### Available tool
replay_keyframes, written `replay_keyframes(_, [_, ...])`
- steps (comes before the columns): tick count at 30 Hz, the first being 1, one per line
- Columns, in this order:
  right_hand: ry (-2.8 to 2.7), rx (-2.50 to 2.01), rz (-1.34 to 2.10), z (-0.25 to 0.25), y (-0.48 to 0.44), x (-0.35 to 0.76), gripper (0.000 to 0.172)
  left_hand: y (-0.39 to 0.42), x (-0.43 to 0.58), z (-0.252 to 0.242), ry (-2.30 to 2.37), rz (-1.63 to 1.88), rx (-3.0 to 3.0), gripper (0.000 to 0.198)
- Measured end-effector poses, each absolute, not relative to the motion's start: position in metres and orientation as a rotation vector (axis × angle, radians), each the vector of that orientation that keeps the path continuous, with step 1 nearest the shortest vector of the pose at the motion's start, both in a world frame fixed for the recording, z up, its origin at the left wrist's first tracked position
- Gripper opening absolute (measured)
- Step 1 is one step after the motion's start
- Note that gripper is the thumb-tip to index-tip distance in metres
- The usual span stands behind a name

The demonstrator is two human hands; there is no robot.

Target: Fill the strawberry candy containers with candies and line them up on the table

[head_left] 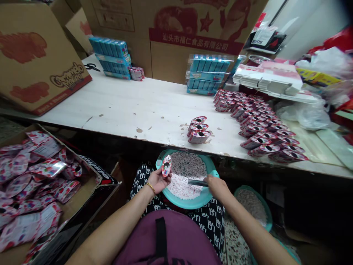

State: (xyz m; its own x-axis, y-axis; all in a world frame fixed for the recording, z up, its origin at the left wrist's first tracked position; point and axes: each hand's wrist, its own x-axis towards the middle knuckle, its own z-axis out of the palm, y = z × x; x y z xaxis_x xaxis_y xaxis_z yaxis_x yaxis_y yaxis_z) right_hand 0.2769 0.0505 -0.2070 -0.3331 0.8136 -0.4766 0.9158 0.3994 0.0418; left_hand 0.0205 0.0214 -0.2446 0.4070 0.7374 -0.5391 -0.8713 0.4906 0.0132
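Note:
My left hand (159, 181) is closed round a small printed candy box (167, 165), its oval end with a dark hole turned up. In my right hand (216, 185) is a narrow grey metal scoop (198, 182), held level over the candies; its exact shape is hard to make out. Both hands are over a turquoise basin (190, 203) on my lap. Small white and pinkish candies (184, 187) fill it, brighter in front and shaded at the back. On the table edge beyond stand 3 similar boxes (199, 137), holes upward.
Rows of such boxes (259, 125) stand on the white table (132, 106) at right. Flat boxes lie in a carton (79, 206) at left. Blue packs (110, 55) stand at the back before large cartons (176, 62). Another basin (268, 215) sits low at right.

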Motion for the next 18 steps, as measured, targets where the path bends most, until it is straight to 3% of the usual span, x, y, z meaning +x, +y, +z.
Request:
replay_keyframes(6, [2.295,1.509,-0.416,-0.242,0.034,0.258,0.032,0.016,0.019,-0.24,0.495,1.018,-0.186,0.028])
replay_keyframes(12, [3.162,1.505,-0.59,-0.189,0.052,0.221,0.038,0.027,0.031,-0.233,0.54,1.007,-0.207,0.025])
replay_keyframes(18, [3.379,1.093,-0.522,-0.157,0.07,0.195,0.039,0.039,0.048,-0.212,0.595,1.017,-0.229,0.02])
